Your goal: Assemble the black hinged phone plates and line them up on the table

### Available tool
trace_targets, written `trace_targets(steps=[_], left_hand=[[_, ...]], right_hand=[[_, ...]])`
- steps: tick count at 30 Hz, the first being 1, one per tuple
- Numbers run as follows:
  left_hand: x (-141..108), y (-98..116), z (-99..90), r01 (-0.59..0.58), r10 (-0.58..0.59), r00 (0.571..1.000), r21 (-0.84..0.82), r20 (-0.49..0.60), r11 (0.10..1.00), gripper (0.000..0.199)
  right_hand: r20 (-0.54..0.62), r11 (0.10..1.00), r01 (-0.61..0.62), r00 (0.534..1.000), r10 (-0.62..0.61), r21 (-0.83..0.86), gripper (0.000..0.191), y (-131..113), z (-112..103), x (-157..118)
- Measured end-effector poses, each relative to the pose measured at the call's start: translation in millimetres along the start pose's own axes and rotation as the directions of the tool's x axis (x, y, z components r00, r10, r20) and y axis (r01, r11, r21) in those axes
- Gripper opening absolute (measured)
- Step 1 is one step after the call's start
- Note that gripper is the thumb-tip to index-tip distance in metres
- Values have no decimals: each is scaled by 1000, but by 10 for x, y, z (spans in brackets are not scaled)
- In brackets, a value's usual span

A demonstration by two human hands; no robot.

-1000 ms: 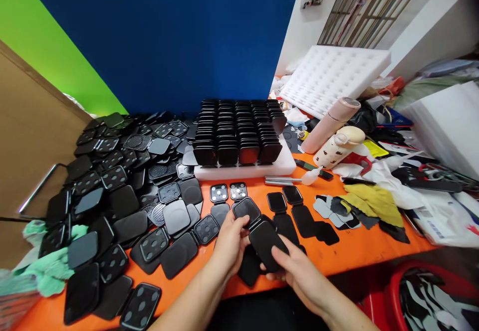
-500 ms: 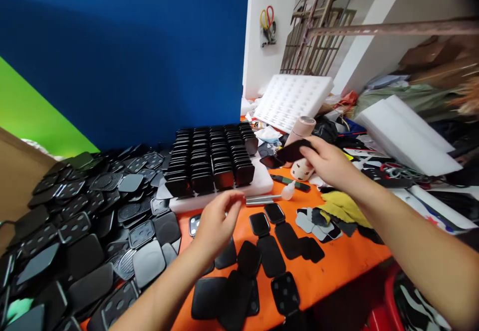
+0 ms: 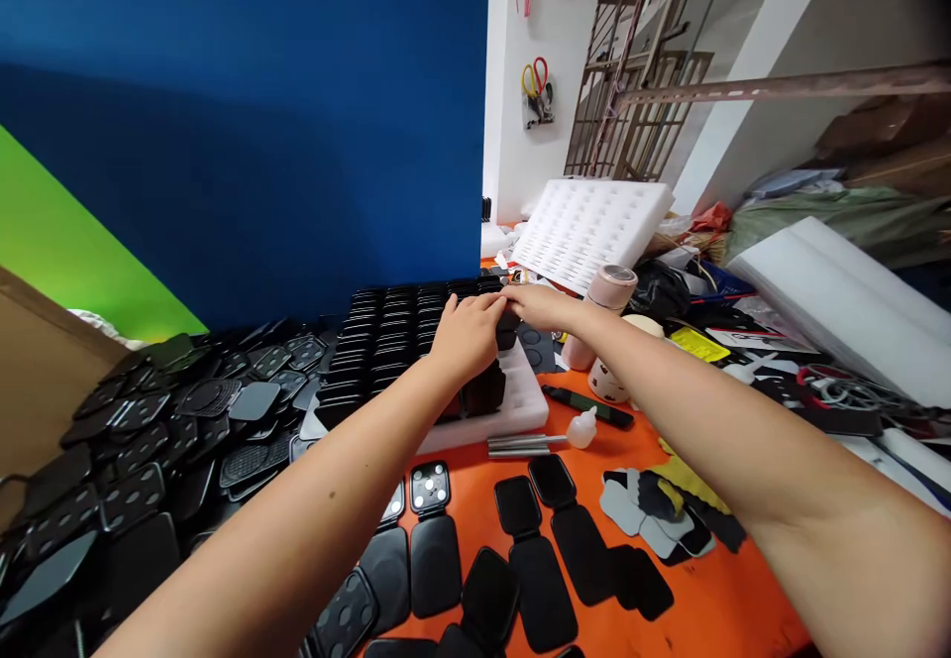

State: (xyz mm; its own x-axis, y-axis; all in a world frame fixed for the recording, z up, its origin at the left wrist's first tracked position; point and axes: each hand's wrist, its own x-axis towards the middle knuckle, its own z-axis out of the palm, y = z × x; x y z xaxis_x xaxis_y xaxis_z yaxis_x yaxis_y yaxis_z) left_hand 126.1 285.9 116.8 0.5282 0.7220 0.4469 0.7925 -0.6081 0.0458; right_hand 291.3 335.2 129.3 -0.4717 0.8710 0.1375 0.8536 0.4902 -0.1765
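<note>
My right hand [image 3: 539,307] reaches to the far right part of a rack of black flat cases [image 3: 378,346]. Its fingers are pinched together on a black flat case, which is mostly hidden behind the hands. Beside it, my left hand [image 3: 468,333] lies over the rack with its thumb apart from the fingers. Its fingertips meet those of my right hand, and nothing shows in its grasp. The cases stand upright in tight rows in a white foam tray [image 3: 524,402].
Loose black cases [image 3: 141,440] are heaped on the left. Opened cases [image 3: 539,579] lie on the orange table [image 3: 609,480] in front. To the right are a small squeeze bottle [image 3: 581,428], metal rods [image 3: 520,447], a pink flask [image 3: 610,289], a yellow cloth [image 3: 690,475] and a slotted foam sheet [image 3: 594,227].
My right hand has carried the black flat case leftward from beside the flask to the rack. My left hand has moved up and forward over the rows. The view has tilted upward.
</note>
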Motion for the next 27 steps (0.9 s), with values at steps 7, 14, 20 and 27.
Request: trace_targets(steps=[7, 14, 20, 27], left_hand=[[9, 64, 5, 27, -26, 999, 33, -26, 999, 44], [-41, 59, 119, 47, -47, 999, 22, -4, 999, 43], [-6, -28, 266, 58, -57, 996, -15, 73, 998, 38], [-370, 192, -143, 77, -68, 991, -69, 115, 995, 32]], right_hand=[[36, 999, 34, 999, -35, 24, 17, 46, -11, 1], [67, 999, 17, 998, -19, 40, 19, 76, 128, -18], [57, 998, -49, 997, 47, 46, 20, 50, 452, -20], [-86, 983, -180, 979, 183, 39, 30, -201, 242, -361]])
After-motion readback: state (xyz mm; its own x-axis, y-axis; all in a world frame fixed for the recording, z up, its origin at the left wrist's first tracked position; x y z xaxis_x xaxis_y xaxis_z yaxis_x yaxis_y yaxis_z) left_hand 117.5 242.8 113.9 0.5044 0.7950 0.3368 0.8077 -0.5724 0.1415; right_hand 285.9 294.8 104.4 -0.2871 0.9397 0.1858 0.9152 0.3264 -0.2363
